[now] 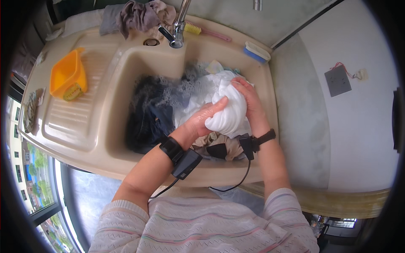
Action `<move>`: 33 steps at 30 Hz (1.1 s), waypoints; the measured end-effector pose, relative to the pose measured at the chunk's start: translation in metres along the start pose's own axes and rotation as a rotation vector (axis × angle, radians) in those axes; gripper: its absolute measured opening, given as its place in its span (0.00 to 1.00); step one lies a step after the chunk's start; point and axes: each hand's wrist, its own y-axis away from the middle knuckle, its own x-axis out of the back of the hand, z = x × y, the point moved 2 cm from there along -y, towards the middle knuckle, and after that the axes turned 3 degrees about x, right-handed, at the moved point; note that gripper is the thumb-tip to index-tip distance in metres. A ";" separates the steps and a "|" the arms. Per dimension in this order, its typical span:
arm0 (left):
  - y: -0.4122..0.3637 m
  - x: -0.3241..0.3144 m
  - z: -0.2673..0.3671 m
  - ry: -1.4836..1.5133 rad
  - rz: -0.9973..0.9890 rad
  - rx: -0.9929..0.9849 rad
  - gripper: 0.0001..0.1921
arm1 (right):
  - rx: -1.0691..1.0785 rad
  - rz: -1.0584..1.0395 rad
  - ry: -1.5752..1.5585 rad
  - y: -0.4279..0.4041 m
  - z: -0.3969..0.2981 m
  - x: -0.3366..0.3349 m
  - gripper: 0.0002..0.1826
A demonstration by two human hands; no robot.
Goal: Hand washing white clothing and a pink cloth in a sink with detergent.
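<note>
Bunched between my two hands is a wet white cloth (230,110), lifted over the right part of the sink basin (117,104). My left hand (207,117) grips it from the left, thumb across its front. On its right side, my right hand (248,95) wraps around it with the fingers over the top. More of the white fabric trails down behind it. Dark blue clothing (155,117) lies in sudsy water on the basin's left. Below the white cloth are beige garments (232,146) with a black patch.
A chrome faucet (177,34) rises at the back rim. Beside it lie a pink-handled brush (215,34) and a white-and-blue scrub brush (257,52). An orange plastic container (68,76) sits on the ribbed drainboard (76,126). Folded cloths (136,17) rest behind. A wall (297,110) borders the right.
</note>
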 end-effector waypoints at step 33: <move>0.002 0.012 0.010 -0.469 0.362 -0.063 0.35 | 0.137 0.506 0.020 0.039 0.030 0.031 0.11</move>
